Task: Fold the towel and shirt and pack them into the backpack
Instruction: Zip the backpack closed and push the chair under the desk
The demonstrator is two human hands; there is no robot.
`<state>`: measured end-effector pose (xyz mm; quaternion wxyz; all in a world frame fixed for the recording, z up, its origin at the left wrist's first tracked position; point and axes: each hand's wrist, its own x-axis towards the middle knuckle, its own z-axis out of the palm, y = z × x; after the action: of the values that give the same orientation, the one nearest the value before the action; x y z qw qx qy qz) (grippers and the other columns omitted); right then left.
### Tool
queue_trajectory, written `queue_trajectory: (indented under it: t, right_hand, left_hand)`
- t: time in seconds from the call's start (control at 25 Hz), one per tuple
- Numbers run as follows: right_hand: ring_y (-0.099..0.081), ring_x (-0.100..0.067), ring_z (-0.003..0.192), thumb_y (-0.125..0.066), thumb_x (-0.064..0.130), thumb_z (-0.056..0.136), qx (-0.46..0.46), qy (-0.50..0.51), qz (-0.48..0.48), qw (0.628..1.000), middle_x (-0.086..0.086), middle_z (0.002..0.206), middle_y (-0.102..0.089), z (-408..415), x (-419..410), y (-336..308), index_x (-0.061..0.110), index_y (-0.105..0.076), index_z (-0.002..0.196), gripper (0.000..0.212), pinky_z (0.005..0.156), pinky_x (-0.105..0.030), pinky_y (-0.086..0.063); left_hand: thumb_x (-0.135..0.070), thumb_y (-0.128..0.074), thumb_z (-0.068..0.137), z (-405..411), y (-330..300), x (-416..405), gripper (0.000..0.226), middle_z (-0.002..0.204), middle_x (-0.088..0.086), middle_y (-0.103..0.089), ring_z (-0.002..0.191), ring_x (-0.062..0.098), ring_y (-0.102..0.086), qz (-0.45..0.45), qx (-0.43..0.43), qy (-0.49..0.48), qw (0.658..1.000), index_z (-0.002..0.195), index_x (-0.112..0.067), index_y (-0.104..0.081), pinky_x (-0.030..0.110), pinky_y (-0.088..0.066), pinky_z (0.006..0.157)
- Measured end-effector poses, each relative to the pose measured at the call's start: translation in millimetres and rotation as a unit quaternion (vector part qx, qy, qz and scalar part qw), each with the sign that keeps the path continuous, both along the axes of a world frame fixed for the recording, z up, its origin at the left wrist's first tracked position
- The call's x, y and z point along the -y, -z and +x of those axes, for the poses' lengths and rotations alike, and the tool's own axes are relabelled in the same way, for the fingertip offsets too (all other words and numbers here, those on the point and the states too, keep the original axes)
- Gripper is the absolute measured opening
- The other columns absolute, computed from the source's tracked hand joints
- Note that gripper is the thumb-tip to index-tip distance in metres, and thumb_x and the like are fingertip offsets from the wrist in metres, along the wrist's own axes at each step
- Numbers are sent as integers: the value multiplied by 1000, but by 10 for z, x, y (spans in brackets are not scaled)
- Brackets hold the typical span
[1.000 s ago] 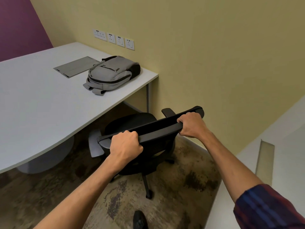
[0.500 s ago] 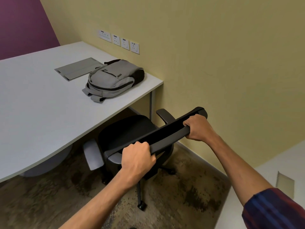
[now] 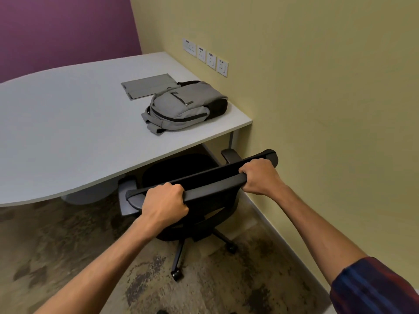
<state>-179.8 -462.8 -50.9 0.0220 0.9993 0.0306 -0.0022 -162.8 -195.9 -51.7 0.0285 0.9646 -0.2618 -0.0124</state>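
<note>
A grey backpack [image 3: 184,107] lies flat and zipped on the right end of the white desk [image 3: 68,132], close to the wall. Both my hands grip the top bar of a black office chair [image 3: 210,184] whose seat is partly under the desk. My left hand [image 3: 164,206] holds the bar near its left end. My right hand [image 3: 260,176] holds it near the right end. No towel or shirt is in view.
A flat grey panel [image 3: 148,88] lies on the desk behind the backpack. Wall sockets [image 3: 205,56] sit on the yellow wall to the right. The chair's wheeled base [image 3: 179,271] stands on patterned carpet. A purple wall is at the back.
The chair has rolled forward, further under the desk, with both hands still gripping its top bar. The view has shifted closer to the desk and the backpack.
</note>
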Motion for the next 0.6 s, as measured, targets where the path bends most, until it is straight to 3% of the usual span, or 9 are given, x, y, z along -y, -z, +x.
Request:
queue_trajectory:
  t: [0.12, 0.32, 0.48, 0.6]
  right_hand:
    - [-56, -18, 60, -62, 31, 69, -14, -33, -5, 999, 4, 61, -58, 190, 42, -27, 26, -57, 67, 8, 60, -27, -46]
    - [-50, -19, 58, -61, 27, 69, -14, -70, -1, 997, 5, 54, -48, 542, 67, -71, 25, -54, 66, 7, 59, -26, -39]
    - [-50, -20, 59, -61, 25, 68, -14, -69, 8, 997, 5, 54, -49, 856, 117, -89, 24, -55, 65, 6, 60, -27, -37]
    - [-52, -20, 63, -62, 27, 69, -10, -63, 9, 998, 4, 60, -53, 1117, 168, -79, 24, -57, 69, 6, 63, -28, -40]
  left_hand:
    - [-32, -54, 78, 143, 4, 15, 14, 71, -4, -59, 64, 18, -58, 10, -3, -21, 1000, 85, -23, -63, 30, -47, 60]
    - [-33, -57, 76, 436, 21, 65, 9, 67, -4, -55, 64, 19, -54, 18, 14, -71, 997, 76, -25, -59, 30, -43, 61]
    - [-33, -58, 76, 710, 42, 146, 11, 67, -3, -58, 64, 19, -57, 4, 12, -104, 994, 78, -23, -61, 31, -49, 62]
    - [-33, -58, 77, 918, 44, 225, 13, 68, -3, -56, 64, 19, -56, 7, 17, -113, 993, 82, -22, -61, 30, -45, 59]
